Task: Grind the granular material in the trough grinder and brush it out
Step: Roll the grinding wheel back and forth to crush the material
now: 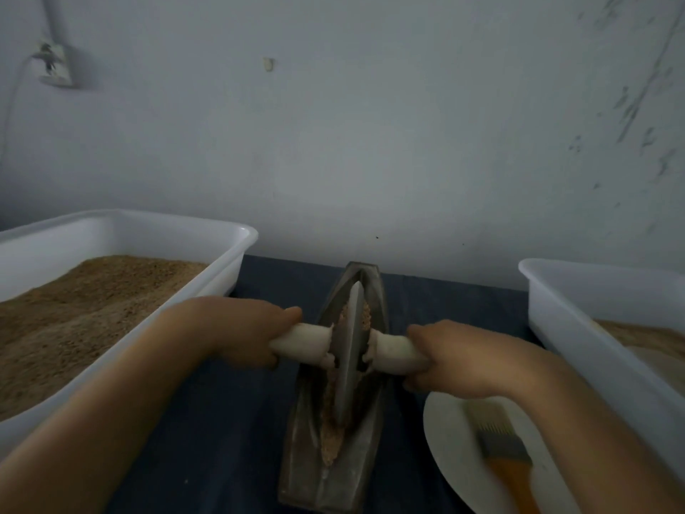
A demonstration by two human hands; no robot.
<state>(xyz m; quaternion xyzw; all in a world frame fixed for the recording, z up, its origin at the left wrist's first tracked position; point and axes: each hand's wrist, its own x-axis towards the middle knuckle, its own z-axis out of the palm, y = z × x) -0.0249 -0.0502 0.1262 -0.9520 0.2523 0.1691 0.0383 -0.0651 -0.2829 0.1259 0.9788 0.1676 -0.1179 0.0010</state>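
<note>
A dark metal boat-shaped trough grinder (296, 465) lies lengthwise on the dark blue table. A grey grinding wheel (349, 350) stands upright in its groove, with brown granular material (331, 439) packed along the groove on both sides. A white-wrapped axle runs through the wheel. My left hand (237, 330) grips the left handle (302, 341) and my right hand (456, 359) grips the right handle (393, 352). A brush (498, 443) with grey bristles and an orange handle lies on a white plate (450, 450) at the lower right, partly under my right forearm.
A white tub (226, 254) with brown granules stands at the left. Another white tub (548, 309) with paler material stands at the right edge. A pale wall rises right behind the table, with a socket (53, 66) at the upper left.
</note>
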